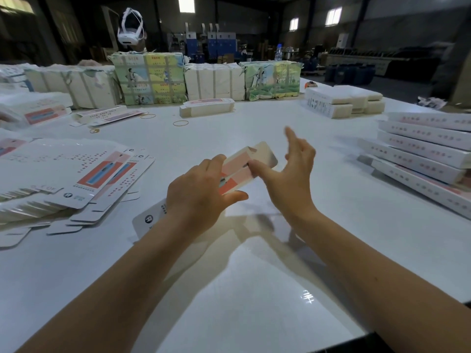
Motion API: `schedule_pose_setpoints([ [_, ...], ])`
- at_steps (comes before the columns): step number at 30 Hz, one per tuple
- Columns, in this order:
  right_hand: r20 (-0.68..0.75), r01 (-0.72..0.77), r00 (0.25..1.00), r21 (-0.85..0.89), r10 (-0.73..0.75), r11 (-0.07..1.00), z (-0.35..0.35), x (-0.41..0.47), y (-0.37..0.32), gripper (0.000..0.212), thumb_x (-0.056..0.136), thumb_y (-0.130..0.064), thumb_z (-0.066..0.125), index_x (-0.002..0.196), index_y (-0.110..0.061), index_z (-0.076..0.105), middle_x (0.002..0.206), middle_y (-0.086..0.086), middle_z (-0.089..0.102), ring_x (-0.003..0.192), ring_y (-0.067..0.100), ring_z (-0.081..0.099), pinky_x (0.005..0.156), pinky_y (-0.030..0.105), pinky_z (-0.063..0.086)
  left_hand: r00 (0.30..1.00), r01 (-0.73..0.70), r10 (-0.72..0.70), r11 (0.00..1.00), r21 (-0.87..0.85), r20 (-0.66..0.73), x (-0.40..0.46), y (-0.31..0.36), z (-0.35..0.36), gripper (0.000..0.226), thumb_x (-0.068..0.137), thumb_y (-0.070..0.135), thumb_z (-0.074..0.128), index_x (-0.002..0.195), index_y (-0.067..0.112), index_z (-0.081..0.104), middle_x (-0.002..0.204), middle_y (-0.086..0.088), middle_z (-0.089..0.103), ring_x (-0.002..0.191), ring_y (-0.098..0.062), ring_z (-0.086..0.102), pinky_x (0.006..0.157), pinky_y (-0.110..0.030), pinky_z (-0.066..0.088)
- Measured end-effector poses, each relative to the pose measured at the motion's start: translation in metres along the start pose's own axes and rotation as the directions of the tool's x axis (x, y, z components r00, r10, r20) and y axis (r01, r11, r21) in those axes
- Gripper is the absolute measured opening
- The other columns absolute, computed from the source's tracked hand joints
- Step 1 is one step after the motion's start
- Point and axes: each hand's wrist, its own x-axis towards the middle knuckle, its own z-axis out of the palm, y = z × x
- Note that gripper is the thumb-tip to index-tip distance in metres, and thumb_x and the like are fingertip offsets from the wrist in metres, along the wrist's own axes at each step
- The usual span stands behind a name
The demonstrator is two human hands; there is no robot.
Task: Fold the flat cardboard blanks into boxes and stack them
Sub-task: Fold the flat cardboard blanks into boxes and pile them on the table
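Boxes [423, 154] lie stacked right of the half-folded blank [244, 169]; flat blanks [76, 174] remain left. Left hand [201, 192] grasps it; right hand [290, 169], released, thumbs its flap.

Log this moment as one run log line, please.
step: folding box | left hand: grips box | right hand: open, thumb on end flap | flats pile: left | finished stack: right

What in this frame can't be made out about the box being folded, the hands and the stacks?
- Box, head view: near end hidden behind the left hand; whether that end is closed cannot be told.
- Right hand: fingertips motion-blurred; contact with the box unclear.
- Folded box stack: cut off by the right edge.
- Flat blanks: print too small to read; pile cut by the left edge.
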Motion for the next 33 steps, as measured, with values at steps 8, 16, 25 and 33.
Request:
schedule_pose_setpoints([
  [8, 0.169, 0.004, 0.985, 0.209, -0.040, 0.978, 0.003, -0.006, 0.000, 0.011, 0.091, -0.009, 0.057, 0.096, -0.006, 0.066, 0.081, 0.009, 0.067, 0.074, 0.021, 0.065, 0.074, 0.022, 0.054, 0.998, 0.000, 0.000, 1.000, -0.003, 0.055, 0.000, 0.000, 0.001, 0.073, 0.076, 0.070, 0.053, 0.131, 0.024, 0.039, 0.108, 0.004, 0.057, 0.089, -0.019, 0.056, 0.064, -0.030, 0.042],
  [16, 0.210, -0.044, 0.978, 0.239, -0.007, 0.970, 0.011, -0.018, -0.009, 0.032, 0.099, -0.032, 0.048, 0.092, -0.015, 0.074, 0.083, 0.007, 0.072, 0.083, 0.023, 0.066, 0.081, 0.030, 0.054, 0.999, -0.032, 0.035, 0.996, 0.088, -0.036, -0.001, -0.004, 0.000, 0.073, 0.076, 0.067, 0.056, 0.129, 0.018, 0.044, 0.108, -0.002, 0.060, 0.090, -0.022, 0.058, 0.061, -0.029, 0.034],
  [25, 0.263, -0.242, 0.959, 0.554, 0.109, 0.796, 0.000, -0.012, -0.017, 0.017, 0.090, -0.011, 0.062, 0.089, -0.022, 0.075, 0.089, 0.004, 0.075, 0.088, 0.020, 0.071, 0.075, 0.029, 0.058, 0.984, -0.117, 0.121, 0.992, 0.036, -0.128, 0.000, -0.003, -0.006, 0.071, 0.072, 0.056, 0.069, 0.123, 0.009, 0.053, 0.100, -0.009, 0.064, 0.081, -0.030, 0.061, 0.058, -0.031, 0.037],
  [33, 0.260, -0.266, 0.957, 0.591, 0.133, 0.761, -0.003, -0.010, -0.019, 0.020, 0.089, -0.007, 0.063, 0.083, -0.022, 0.076, 0.086, 0.004, 0.075, 0.088, 0.021, 0.071, 0.076, 0.030, 0.058, 0.967, -0.173, 0.192, 0.977, 0.123, -0.165, -0.002, -0.001, -0.011, 0.074, 0.062, 0.048, 0.082, 0.114, 0.000, 0.062, 0.090, -0.017, 0.068, 0.070, -0.036, 0.063, 0.057, -0.037, 0.051],
])
